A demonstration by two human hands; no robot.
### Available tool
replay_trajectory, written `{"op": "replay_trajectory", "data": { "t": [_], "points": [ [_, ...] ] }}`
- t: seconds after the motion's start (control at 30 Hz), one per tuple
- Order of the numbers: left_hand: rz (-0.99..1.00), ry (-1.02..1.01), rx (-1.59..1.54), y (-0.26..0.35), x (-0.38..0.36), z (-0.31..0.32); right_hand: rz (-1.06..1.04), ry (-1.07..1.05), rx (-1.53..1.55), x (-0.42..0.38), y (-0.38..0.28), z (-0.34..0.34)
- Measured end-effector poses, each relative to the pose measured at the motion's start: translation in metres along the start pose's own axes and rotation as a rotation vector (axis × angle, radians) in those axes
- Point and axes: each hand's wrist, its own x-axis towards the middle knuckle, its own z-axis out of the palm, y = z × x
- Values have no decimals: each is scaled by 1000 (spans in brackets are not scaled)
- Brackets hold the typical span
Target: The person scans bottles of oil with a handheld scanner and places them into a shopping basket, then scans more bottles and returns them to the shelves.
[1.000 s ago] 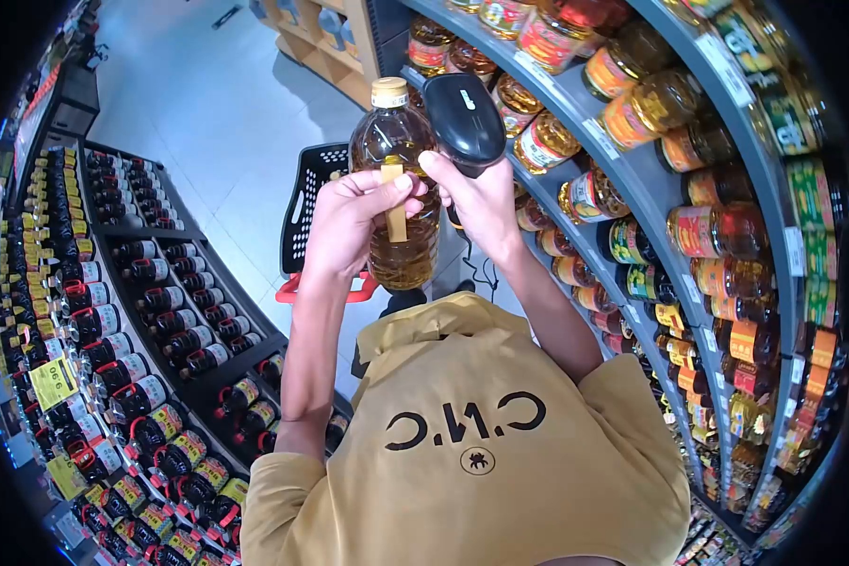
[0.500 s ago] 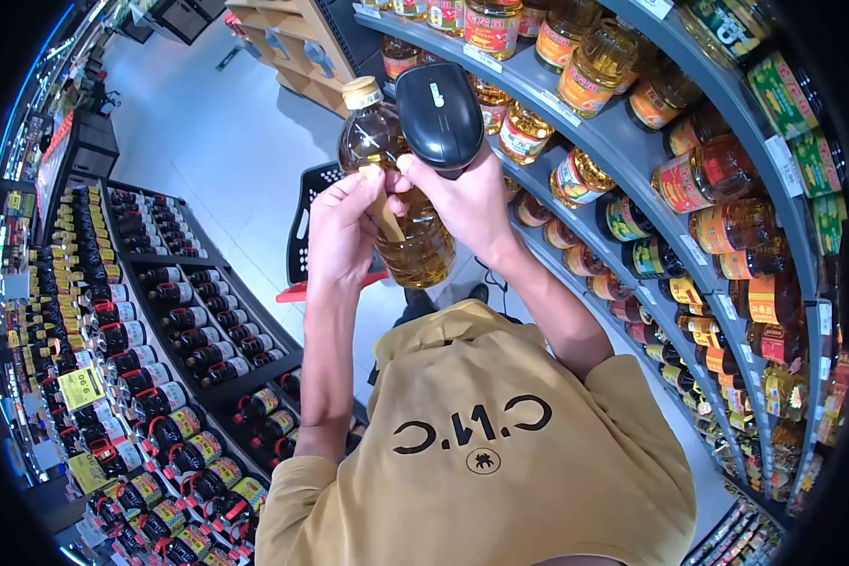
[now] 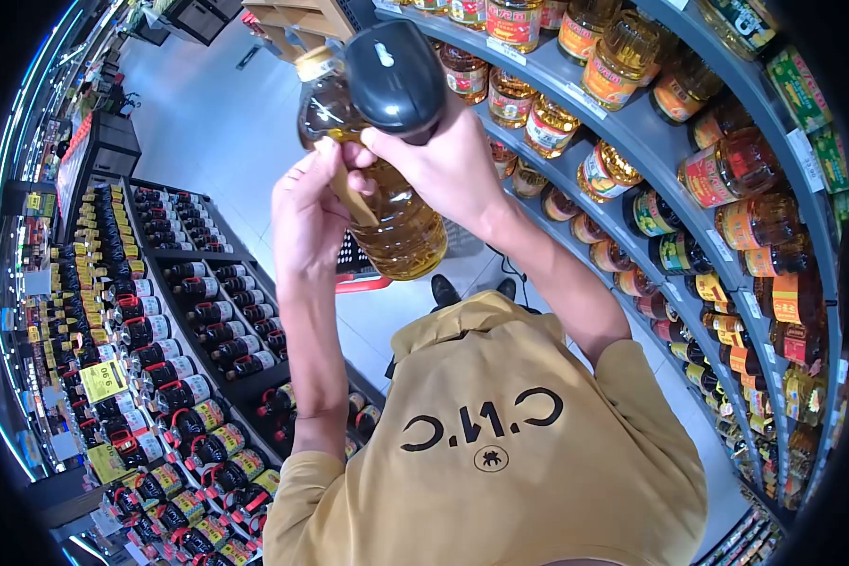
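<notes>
A clear bottle of golden oil with a pale cap is tilted in front of me, its top to the upper left. My left hand is closed at the bottle's near side, thumb and finger pinching the upper end of a tan label strip that runs down over the bottle. In my right hand is a black barcode scanner; its handle is hidden by the palm. The right thumb reaches the bottle close to the left fingertips, and the scanner's head overlaps the bottle's shoulder.
Shelves of oil bottles curve along my right. Racks of dark sauce bottles stand on my left. A shopping basket with a red edge is partly hidden behind the bottle. Pale floor stretches ahead; a wooden rack stands beyond.
The bottle, scanner and both hands have shifted left and slightly up in view. The shelves appear shifted right, and the basket is more covered. Both hands keep much the same hold.
</notes>
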Motion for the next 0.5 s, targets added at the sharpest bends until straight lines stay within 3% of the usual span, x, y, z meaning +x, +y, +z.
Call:
{"op": "replay_trajectory", "data": {
  "t": [0.13,0.17,0.3,0.47,0.5],
  "points": [
    [14,-33,-29,21,0,-9,-45,-22,-40,14,-5,11],
    [17,-41,-32,27,-1,-8,-147,32,-43,17,-6,16],
    [23,-37,-106,48,-7,-21,-44,-65,-196,19,-14,11],
    [83,-12,-286,58,-18,-29,-163,-18,-108,10,3,6],
    [43,16,-352,61,-18,-35,-107,-42,-71,6,4,4]
  ]
}}
